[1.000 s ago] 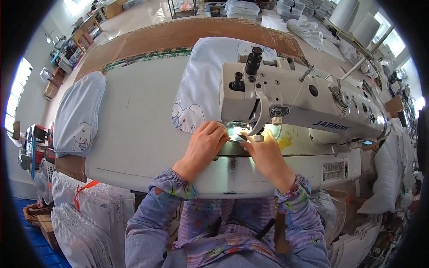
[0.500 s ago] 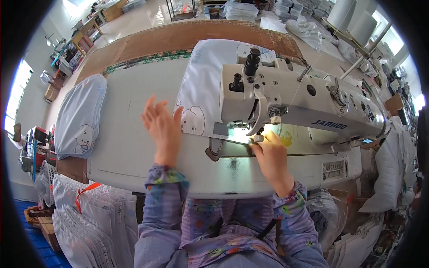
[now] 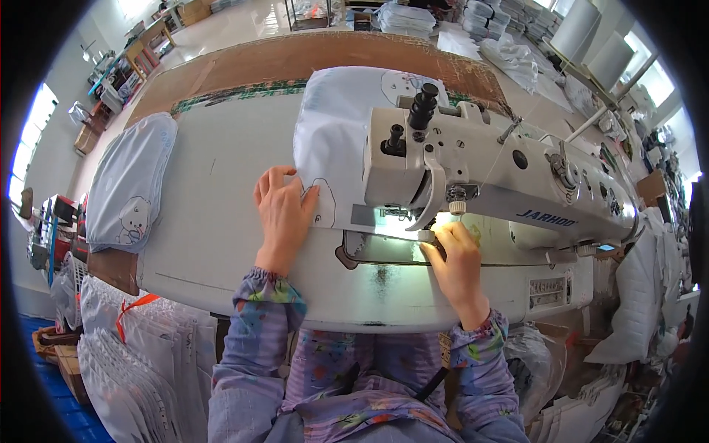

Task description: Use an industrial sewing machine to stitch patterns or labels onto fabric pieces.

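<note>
A white fabric piece (image 3: 332,140) with outlined cartoon animals lies on the sewing machine table, its near edge running under the lit needle area. The pale sewing machine (image 3: 473,159) stands over its right part and hides some of it. My left hand (image 3: 284,218) is at the cloth's lower left corner, fingers bent and apart, thumb over the printed animal. Close to the presser foot, my right hand (image 3: 456,266) has its thumb and fingers drawn together in a pinch. What lies between those fingertips is hidden.
Stacked white printed pieces (image 3: 133,184) lie at the table's left end. Below them hangs a thick bundle of white cloth (image 3: 140,362) with an orange tie. Thread cones (image 3: 576,29) stand at the far right. A brown board (image 3: 244,63) borders the table's far side.
My left hand has come down from a raised, spread pose to the fabric's lower left corner, its fingers now more bent. My right hand stays by the presser foot, shifted only slightly.
</note>
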{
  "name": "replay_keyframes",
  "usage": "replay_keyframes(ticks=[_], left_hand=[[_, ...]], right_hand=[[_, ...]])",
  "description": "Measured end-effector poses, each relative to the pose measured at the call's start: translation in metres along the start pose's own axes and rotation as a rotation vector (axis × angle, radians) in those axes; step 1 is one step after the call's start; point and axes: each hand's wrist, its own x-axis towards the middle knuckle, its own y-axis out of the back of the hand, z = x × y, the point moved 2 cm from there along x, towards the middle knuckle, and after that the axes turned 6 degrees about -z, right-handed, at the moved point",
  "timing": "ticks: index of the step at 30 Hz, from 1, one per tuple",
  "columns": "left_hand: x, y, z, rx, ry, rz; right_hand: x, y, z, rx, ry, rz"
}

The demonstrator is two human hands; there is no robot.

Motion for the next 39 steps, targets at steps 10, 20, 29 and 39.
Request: replay_keyframes(ticks=[10, 20, 29, 39], left_hand=[[0.019, -0.013, -0.003, 0.021, -0.020, -0.014], [0.008, -0.007, -0.002, -0.009, -0.006, 0.012], [0.014, -0.010, 0.013, -1.110, 0.642, 0.016], [0.060, 0.014, 0.004, -0.685, 0.031, 0.332]], right_hand=[[0.005, -0.002, 0.006, 0.054, -0.023, 0.053], [0.000, -0.003, 0.004, 0.064, -0.073, 0.022], [-0.002, 0.004, 0.016, 0.033, 0.022, 0.107], [-0.012, -0.011, 0.028, 0.091, -0.065, 0.026]])
